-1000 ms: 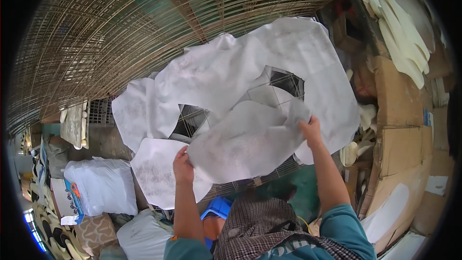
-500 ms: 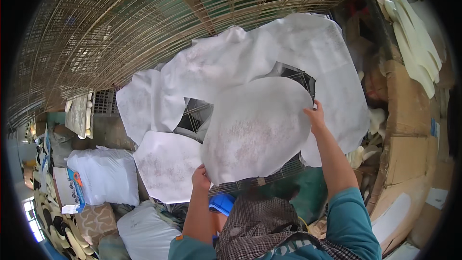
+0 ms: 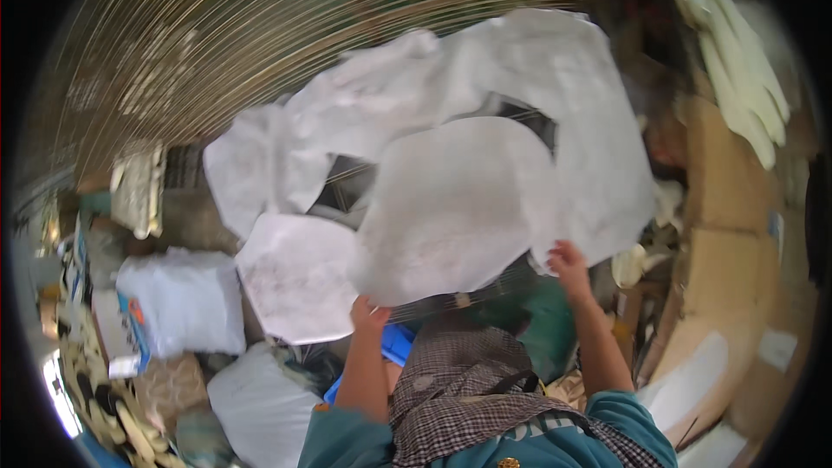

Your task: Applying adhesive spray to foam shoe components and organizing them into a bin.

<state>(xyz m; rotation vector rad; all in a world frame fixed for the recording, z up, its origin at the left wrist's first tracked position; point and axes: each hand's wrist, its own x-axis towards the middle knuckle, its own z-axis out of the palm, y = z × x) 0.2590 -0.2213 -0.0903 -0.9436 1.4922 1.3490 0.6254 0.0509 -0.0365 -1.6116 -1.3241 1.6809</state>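
Both hands hold up one white, thin, rounded sheet point(image 3: 451, 204) in front of me. My left hand point(image 3: 370, 314) pinches its lower left edge. My right hand point(image 3: 568, 262) grips its lower right edge. Behind the sheet, several more white sheets point(image 3: 555, 78) lie draped over a wire mesh frame point(image 3: 260, 43). Another white sheet point(image 3: 295, 273) hangs just left of the held one, close to my left hand.
A white sack point(image 3: 186, 299) and a second white bag point(image 3: 256, 403) lie at the lower left among clutter. Brown cardboard point(image 3: 724, 199) is stacked on the right, with pale shaped pieces point(image 3: 741, 69) above it. A blue object point(image 3: 394, 342) sits below my left hand.
The crumpled sheet has been spread out flat and rounded between my hands. My left hand moved right and down, and the right hand dropped lower.
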